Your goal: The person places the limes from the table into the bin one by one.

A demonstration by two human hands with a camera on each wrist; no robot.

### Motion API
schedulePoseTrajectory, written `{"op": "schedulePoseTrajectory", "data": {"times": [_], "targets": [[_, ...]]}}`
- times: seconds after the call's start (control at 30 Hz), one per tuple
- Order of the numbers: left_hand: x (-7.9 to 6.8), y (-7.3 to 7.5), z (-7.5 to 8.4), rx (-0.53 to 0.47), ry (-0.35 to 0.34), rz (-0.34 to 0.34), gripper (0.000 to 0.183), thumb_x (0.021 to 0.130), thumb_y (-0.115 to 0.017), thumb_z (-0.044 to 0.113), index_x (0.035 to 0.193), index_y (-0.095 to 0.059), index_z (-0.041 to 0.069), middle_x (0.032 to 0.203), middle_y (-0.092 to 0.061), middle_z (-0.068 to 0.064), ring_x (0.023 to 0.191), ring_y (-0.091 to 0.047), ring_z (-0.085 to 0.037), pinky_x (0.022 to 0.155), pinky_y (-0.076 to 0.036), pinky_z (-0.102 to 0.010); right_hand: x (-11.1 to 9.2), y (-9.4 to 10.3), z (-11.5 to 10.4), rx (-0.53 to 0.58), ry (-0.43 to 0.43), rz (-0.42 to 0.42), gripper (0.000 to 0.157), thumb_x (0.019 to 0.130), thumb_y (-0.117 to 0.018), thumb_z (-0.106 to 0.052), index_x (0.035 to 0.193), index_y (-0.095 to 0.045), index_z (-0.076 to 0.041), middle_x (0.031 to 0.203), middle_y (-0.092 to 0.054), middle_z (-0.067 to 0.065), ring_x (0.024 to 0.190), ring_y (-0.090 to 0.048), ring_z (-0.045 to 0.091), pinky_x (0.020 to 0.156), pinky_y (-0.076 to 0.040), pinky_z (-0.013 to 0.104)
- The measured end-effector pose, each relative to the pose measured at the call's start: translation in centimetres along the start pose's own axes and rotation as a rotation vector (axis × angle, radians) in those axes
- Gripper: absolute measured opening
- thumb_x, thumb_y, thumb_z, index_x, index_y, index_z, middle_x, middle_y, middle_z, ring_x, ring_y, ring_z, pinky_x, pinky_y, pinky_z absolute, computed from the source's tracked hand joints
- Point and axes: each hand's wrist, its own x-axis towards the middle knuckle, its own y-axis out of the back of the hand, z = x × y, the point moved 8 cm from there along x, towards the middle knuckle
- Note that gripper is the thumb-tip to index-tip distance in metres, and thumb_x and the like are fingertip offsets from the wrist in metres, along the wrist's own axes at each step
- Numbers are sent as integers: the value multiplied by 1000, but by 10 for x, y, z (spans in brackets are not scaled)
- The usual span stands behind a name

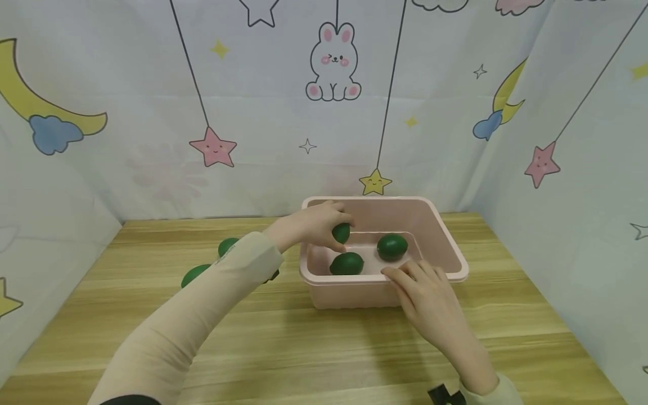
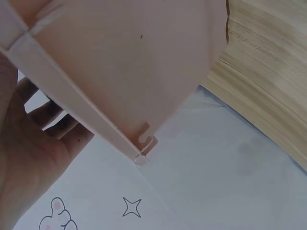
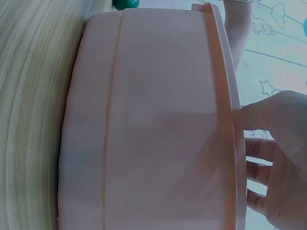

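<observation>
A pink plastic bin (image 1: 364, 295) stands on the table. My left hand (image 1: 319, 225) reaches over its left side and holds a dark green lime (image 1: 341, 232) between thumb and fingers. Two more limes lie on the bin floor, one lime (image 1: 347, 264) near the front wall and another lime (image 1: 392, 247) further right. In the left wrist view the bin's outer wall hides what the left hand (image 2: 33, 143) holds. With thumb outside and fingers inside, my right hand (image 3: 283, 158) grips the front rim (image 3: 234, 143).
Left of the bin, two green limes lie on the wooden table (image 1: 283, 349), a far lime (image 1: 227, 246) and a nearer lime (image 1: 194, 274), both partly covered by the left sleeve (image 1: 202, 315). A printed white curtain (image 1: 273, 112) rises behind the table and along its sides.
</observation>
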Motion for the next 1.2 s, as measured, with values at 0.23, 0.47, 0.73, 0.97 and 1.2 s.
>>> {"op": "schedulePoseTrajectory", "data": {"times": [0.23,0.47,0.73,0.97,1.2], "targets": [[-2,3,-1,11,-3,18,49,78,-68,38,121,-57,20,118,-54,-4,108,-50,-17,95,-43,-33,0,-1,0,8,6,6,23,83,-63,-20,105,-64,-22,87,-57,-5,84,-51,15,70,-34,30],[-5,7,2,19,-6,32,49,79,-67,38,123,-55,22,122,-53,-1,114,-50,-18,99,-42,-34,0,-1,0,-1,4,10,23,82,-64,-19,105,-64,-22,87,-58,-5,85,-51,16,70,-34,30],[-13,13,8,22,-29,70,46,81,-65,39,123,-56,21,124,-54,1,115,-51,-15,99,-42,-32,0,-2,0,-6,13,15,23,83,-63,-20,105,-64,-22,87,-58,-5,85,-52,16,70,-35,32],[-27,20,12,29,-28,133,42,82,-62,41,121,-57,23,121,-55,2,113,-51,-13,96,-43,-32,0,-1,-1,-10,22,24,23,83,-63,-20,106,-64,-22,89,-59,-4,86,-53,17,70,-36,32],[-36,23,15,25,-5,149,40,84,-61,40,121,-57,25,118,-55,4,110,-51,-12,92,-46,-32,0,-1,-1,-11,18,27,23,82,-63,-19,105,-65,-22,89,-60,-3,85,-53,16,70,-36,32]]}}
